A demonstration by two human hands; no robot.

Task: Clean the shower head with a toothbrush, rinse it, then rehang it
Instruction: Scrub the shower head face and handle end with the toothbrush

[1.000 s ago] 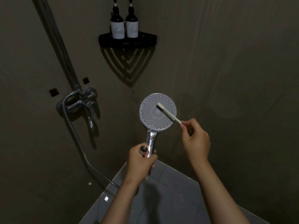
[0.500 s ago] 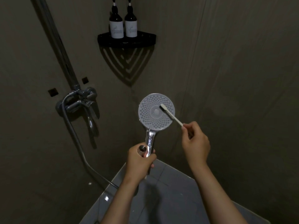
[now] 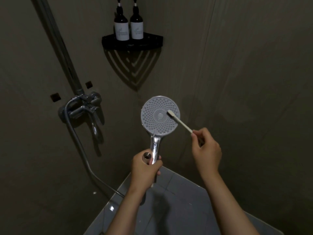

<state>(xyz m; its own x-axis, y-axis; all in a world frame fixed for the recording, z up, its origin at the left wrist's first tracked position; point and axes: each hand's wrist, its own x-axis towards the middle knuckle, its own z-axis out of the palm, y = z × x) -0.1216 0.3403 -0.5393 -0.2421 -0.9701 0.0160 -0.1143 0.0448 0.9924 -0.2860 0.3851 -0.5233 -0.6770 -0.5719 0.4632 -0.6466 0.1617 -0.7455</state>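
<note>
Grey dotted shower head (image 3: 159, 116), white toothbrush (image 3: 179, 122), black shelf (image 3: 152, 41).

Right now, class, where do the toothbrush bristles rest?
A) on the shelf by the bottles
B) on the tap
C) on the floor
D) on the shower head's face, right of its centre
D: the right hand pinches the toothbrush by its tail end, and the bristles lie on the face of the shower head, just right of centre.

Head-worn view faces down into wall corner (image 3: 137, 92), probably close.
</note>
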